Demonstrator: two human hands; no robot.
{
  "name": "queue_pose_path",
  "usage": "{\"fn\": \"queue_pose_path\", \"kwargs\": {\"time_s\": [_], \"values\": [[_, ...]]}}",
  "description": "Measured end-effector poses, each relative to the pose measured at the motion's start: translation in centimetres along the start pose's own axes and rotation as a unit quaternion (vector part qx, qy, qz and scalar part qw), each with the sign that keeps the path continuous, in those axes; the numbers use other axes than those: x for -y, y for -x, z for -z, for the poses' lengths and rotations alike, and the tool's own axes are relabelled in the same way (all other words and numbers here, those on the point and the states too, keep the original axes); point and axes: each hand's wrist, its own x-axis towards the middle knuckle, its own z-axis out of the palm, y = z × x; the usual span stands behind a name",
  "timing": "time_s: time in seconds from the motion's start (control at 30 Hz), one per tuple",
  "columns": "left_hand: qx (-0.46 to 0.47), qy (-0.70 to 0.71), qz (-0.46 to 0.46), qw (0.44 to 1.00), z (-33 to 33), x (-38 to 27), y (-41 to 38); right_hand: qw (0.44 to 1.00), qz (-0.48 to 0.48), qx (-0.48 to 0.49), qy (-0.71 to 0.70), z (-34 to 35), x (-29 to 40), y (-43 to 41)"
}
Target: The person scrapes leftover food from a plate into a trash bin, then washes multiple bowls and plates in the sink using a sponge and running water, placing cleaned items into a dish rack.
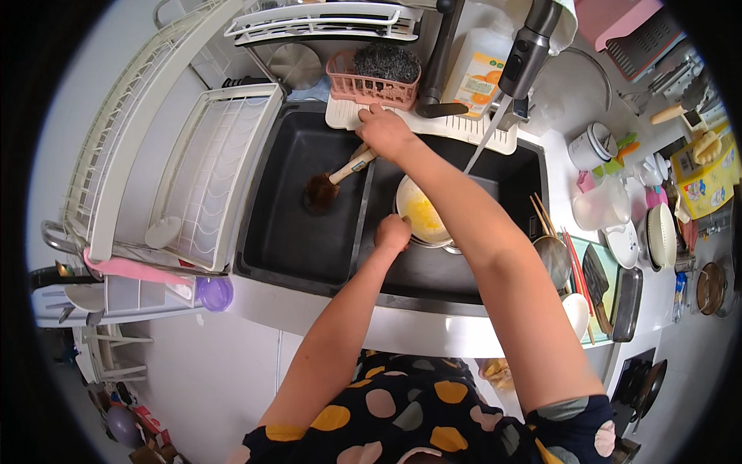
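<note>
My left hand [394, 233] has its fingers closed on the rim of a pale bowl [426, 214] with yellow matter in it. The bowl is in the right basin of the black double sink [324, 278], over other dishes mostly hidden beneath it. Water runs from the grey pull-out faucet [524, 58] behind my right forearm. My right hand [382, 130] is at the sink's back edge, by the white draining mat [345, 114]. Just below its fingers is the handle of a brown-bristled brush [353, 166], whose head lies over the left basin; whether the fingers grip it is unclear.
A pink basket [342, 81] with a steel-wool scourer [387, 62] and a large bottle [478, 64] stand behind the sink. A white wire dish rack [214, 174] is at the left. At the right, a kitchen knife [596, 284] and red chopsticks [579, 278] lie on a glass board.
</note>
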Motion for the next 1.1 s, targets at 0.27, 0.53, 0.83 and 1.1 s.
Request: {"fn": "queue_pose_path", "kwargs": {"time_s": [0.27, 0.53, 0.83, 1.1], "values": [[-0.097, -0.169, -0.022, 0.981, 0.7, -2.2, 1.4, 0.999, -0.034, -0.034, -0.011, -0.5, -2.1, -1.2], [-0.106, -0.182, -0.010, 0.977, 0.6, -1.1, -0.4, 0.896, -0.247, -0.249, -0.272, 4.5, 1.6, 2.4], [-0.104, -0.208, -0.047, 0.971, -0.7, 0.1, -2.4, 0.976, -0.139, -0.150, -0.068, -1.4, 1.9, 2.1], [-0.090, -0.205, -0.038, 0.974, -0.1, -0.8, -1.6, 0.876, -0.372, -0.190, -0.241, 4.2, 4.7, 15.1]]}}
